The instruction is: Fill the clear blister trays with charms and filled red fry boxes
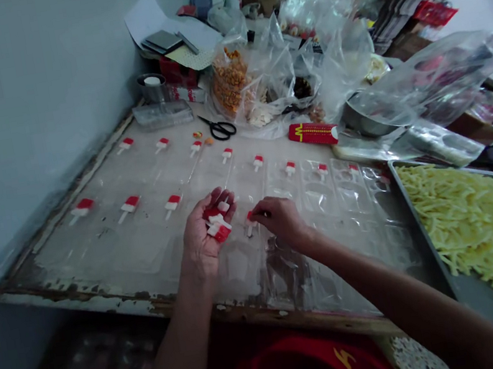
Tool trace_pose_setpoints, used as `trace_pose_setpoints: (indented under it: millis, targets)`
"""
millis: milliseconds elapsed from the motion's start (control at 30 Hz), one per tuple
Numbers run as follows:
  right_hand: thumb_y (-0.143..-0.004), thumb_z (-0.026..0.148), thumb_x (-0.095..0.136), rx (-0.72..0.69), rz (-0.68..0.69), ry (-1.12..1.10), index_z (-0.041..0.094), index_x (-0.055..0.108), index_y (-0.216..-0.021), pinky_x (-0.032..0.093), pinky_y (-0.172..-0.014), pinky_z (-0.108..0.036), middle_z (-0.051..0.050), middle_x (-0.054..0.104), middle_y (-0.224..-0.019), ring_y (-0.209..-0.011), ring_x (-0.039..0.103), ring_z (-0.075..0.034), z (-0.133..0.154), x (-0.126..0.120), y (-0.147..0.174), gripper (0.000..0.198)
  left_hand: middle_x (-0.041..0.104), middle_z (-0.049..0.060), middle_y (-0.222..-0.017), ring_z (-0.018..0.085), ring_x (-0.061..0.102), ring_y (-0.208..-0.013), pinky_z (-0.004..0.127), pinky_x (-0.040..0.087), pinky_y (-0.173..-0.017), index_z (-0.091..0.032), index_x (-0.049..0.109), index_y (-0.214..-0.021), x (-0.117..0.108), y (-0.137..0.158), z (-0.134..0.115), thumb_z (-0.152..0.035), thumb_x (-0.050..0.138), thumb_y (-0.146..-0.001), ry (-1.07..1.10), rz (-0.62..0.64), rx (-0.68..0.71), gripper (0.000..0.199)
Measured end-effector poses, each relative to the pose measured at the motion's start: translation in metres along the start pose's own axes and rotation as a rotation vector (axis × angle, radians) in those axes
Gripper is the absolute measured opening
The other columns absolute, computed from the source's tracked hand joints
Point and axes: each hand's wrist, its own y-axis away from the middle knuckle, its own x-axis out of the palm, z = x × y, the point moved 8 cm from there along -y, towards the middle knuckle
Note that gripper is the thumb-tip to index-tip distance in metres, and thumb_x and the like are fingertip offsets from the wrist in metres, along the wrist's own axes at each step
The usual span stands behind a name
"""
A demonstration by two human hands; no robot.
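Observation:
My left hand is palm up with its fingers curled, cradling several small red-and-white popsicle-shaped pieces. To its right, my right hand pinches one such popsicle-shaped piece by its red end, low over the clear plastic trays. Whether that piece touches the tray beneath cannot be made out. More of these pieces lie apart in two rows across the trays, among them one red-and-white piece left of my left hand and another piece behind my hands.
Black scissors and a red box cutter-like object lie at the table's back. Behind them stand plastic bags of food pieces. A metal tray heaped with pale yellow strips stands at the right. A wall borders the left.

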Motion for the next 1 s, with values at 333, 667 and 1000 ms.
trace_pose_setpoints:
  millis: [333,667,1000]
  targets:
    - [-0.082,0.014,0.073,-0.029,0.066,0.065,0.018,0.068,-0.093,0.045,-0.072,-0.028,-0.005,0.072,-0.087,-0.079,0.064,-0.018,-0.008,-0.004,0.007,0.013,0.075,0.012,-0.095,0.021,0.073,-0.094,0.039,0.058,-0.092,-0.011,0.069,-0.099,0.004,0.015,0.016,-0.014,0.058,-0.089,-0.013,-0.004,0.000,0.016]
    - [-0.099,0.018,0.053,-0.785,0.028,0.074,0.025,0.067,-0.124,0.046,-0.089,-0.036,-0.009,0.067,-0.110,-0.103,0.060,-0.022,0.069,-0.045,0.043,0.030,0.073,0.019,-0.105,0.023,0.074,-0.090,0.027,0.061,-0.067,-0.008,0.068,-0.115,0.032,0.031,0.054,-0.034,0.050,-0.097,-0.053,0.095,-0.202,0.036]
    - [-0.094,0.024,0.058,-0.409,-0.037,-0.413,0.018,0.075,-0.100,0.052,-0.074,-0.028,-0.005,0.073,-0.092,-0.079,0.068,-0.015,0.023,-0.109,0.029,0.019,0.073,0.006,-0.077,0.015,0.071,-0.066,0.024,0.060,-0.069,-0.013,0.067,-0.108,0.051,0.017,0.095,-0.017,0.057,-0.090,0.038,-0.074,-0.124,0.021]
